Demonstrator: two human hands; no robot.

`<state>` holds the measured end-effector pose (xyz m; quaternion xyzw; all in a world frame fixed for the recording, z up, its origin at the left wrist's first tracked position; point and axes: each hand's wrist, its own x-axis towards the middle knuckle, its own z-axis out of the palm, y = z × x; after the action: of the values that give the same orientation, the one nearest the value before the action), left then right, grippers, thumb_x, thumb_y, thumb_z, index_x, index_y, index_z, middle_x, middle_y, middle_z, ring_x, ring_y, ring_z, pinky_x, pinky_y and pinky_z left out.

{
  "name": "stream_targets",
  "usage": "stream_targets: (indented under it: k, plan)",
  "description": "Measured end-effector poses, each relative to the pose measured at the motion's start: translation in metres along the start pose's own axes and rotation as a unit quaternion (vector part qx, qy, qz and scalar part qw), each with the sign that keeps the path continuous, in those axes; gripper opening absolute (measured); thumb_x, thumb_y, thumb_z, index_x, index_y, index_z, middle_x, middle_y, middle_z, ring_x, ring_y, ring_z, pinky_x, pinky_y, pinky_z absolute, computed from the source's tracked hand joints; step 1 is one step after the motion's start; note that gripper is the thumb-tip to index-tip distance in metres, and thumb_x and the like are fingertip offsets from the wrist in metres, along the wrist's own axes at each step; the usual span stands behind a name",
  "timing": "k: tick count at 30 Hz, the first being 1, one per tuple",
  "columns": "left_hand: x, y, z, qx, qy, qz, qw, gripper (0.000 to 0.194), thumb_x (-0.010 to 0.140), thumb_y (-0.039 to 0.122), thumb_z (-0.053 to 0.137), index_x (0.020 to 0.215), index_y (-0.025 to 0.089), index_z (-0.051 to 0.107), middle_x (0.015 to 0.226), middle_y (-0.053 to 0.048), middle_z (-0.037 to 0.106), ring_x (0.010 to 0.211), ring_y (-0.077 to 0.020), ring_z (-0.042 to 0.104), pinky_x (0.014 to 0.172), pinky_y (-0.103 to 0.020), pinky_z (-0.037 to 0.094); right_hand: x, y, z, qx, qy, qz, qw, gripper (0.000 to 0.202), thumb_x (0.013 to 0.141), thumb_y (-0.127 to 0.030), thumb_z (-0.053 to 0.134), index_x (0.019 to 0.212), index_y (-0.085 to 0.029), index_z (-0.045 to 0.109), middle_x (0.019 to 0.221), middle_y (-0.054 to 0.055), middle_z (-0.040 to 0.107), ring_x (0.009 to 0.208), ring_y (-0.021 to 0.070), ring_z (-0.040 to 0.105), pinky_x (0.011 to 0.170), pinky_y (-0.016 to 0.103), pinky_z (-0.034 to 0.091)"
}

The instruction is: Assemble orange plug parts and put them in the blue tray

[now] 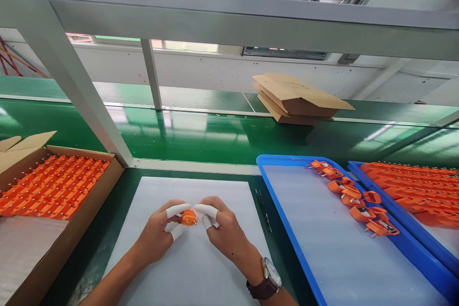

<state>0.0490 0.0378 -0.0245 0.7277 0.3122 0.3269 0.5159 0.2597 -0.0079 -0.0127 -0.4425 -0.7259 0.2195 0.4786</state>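
Note:
Above the white sheet (201, 267), my left hand (161, 229) holds an orange plug piece (188, 217) between thumb and fingers, its metal pins pointing toward me. My right hand (224, 224) is pinched just to the right of the piece, close against its edge; what is between those fingertips, perhaps something small and whitish, cannot be made out. White covers are on several fingertips of both hands. A watch with a dark strap (263, 289) is on my right wrist.
On the left stands a cardboard box (95, 201) with rows of orange pieces. Blue trays (290, 234) (405, 215) with orange pieces stand on the right. A thin dark tool (263, 210) lies beside the sheet. Flattened cartons (301, 98) lie behind the metal frame (201, 167).

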Motion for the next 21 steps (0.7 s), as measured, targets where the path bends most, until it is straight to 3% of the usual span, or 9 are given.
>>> stream_targets:
  k: [5,7,10,13,17,21]
  plan:
    - [-0.002,0.005,0.0,0.029,-0.044,-0.014,0.999,0.041,0.093,0.017,0.06,0.131,0.032,0.063,0.129,-0.006,0.062,0.105,-0.0223,0.065,0.09,-0.041,0.061,-0.001,0.005,-0.001,0.015,-0.053,-0.021,0.998,0.054,0.085,0.006,0.043,0.121,-0.027,0.066,0.113,0.005,0.068,0.104,0.0203,0.062,0.086,0.037,0.059]
    - [-0.003,0.007,0.001,0.011,-0.035,-0.02,0.999,0.037,0.092,0.018,0.061,0.127,0.031,0.063,0.126,-0.006,0.063,0.102,-0.0208,0.066,0.089,-0.039,0.061,0.0,0.008,-0.002,-0.024,-0.041,-0.021,0.999,0.053,0.084,0.007,0.041,0.119,-0.025,0.066,0.11,0.007,0.068,0.103,0.0215,0.062,0.085,0.04,0.059]
    - [-0.002,0.01,0.0,-0.016,0.005,-0.018,1.0,0.032,0.091,0.02,0.064,0.122,0.029,0.064,0.122,-0.006,0.064,0.104,-0.021,0.066,0.089,-0.039,0.061,0.002,0.009,-0.004,-0.04,0.01,-0.003,0.999,0.046,0.088,0.003,0.043,0.117,-0.024,0.067,0.108,0.008,0.066,0.1,0.0219,0.062,0.081,0.039,0.059]
    - [-0.001,0.011,0.001,-0.008,0.047,-0.028,0.998,0.03,0.09,0.024,0.068,0.119,0.029,0.064,0.122,-0.005,0.065,0.103,-0.0205,0.066,0.089,-0.038,0.061,0.004,0.003,-0.001,0.012,0.042,0.008,0.999,0.041,0.091,-0.002,0.05,0.118,-0.026,0.067,0.107,0.007,0.063,0.096,0.0202,0.063,0.077,0.035,0.058]
    - [-0.003,0.009,0.006,0.03,0.107,-0.063,0.992,0.03,0.088,0.028,0.07,0.117,0.027,0.063,0.121,-0.005,0.068,0.087,-0.0174,0.067,0.083,-0.038,0.061,0.001,-0.005,0.011,0.042,0.051,-0.01,0.998,0.041,0.092,-0.004,0.055,0.125,-0.027,0.064,0.105,0.007,0.064,0.092,0.0193,0.064,0.074,0.033,0.058]
    - [-0.003,0.005,0.009,0.044,0.154,-0.059,0.985,0.027,0.085,0.028,0.071,0.111,0.024,0.062,0.115,-0.006,0.069,0.078,-0.0151,0.064,0.076,-0.036,0.06,-0.003,-0.006,0.02,0.037,0.054,-0.025,0.998,0.043,0.092,-0.002,0.055,0.127,-0.026,0.061,0.106,0.007,0.066,0.091,0.0183,0.065,0.074,0.032,0.059]
